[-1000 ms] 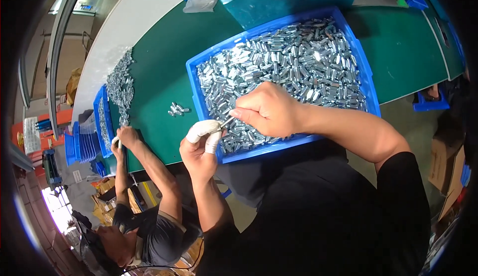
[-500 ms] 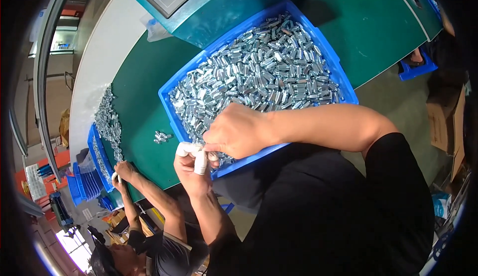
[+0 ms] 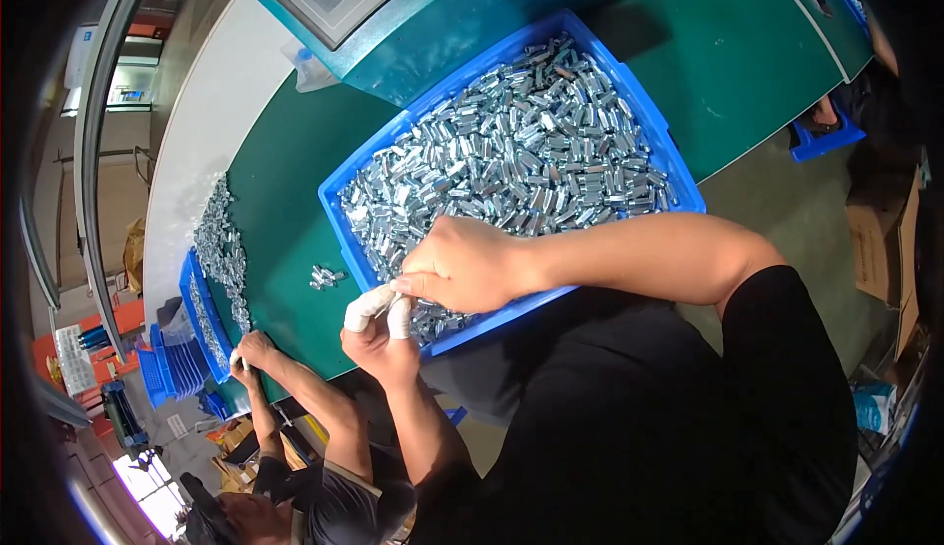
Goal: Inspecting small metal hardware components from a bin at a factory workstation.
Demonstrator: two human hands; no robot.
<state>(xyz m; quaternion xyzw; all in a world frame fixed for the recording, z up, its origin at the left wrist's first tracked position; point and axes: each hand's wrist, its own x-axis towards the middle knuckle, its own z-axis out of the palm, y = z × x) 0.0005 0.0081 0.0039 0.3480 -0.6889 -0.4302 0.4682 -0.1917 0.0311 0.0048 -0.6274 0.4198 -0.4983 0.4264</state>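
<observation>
A blue bin (image 3: 346, 240) full of small shiny metal hex pieces (image 3: 521, 142) lies in front of me. Over its near left corner, my two hands meet at the fingertips. My left hand (image 3: 382, 343) has white wrapping on its thumb and fingers, curled together in a pinch. Reaching across from the right, my right hand (image 3: 467, 268) is closed, its thumb and finger pressed against the wrapped left fingertips. Whatever sits between the fingers is too small or too covered to make out.
A few loose metal pieces (image 3: 325, 276) lie on the green tabletop (image 3: 285, 201). Behind the bin stands a teal machine (image 3: 472, 29). At left, a co-worker's hands (image 3: 252, 350) are beside a smaller blue tray (image 3: 205, 314) and a heap of pieces (image 3: 222, 240).
My left hand has turned and its wrapped fingers have drawn into a pinch at the right hand's fingertips. The view has shifted slightly. My right hand stays nearly in place.
</observation>
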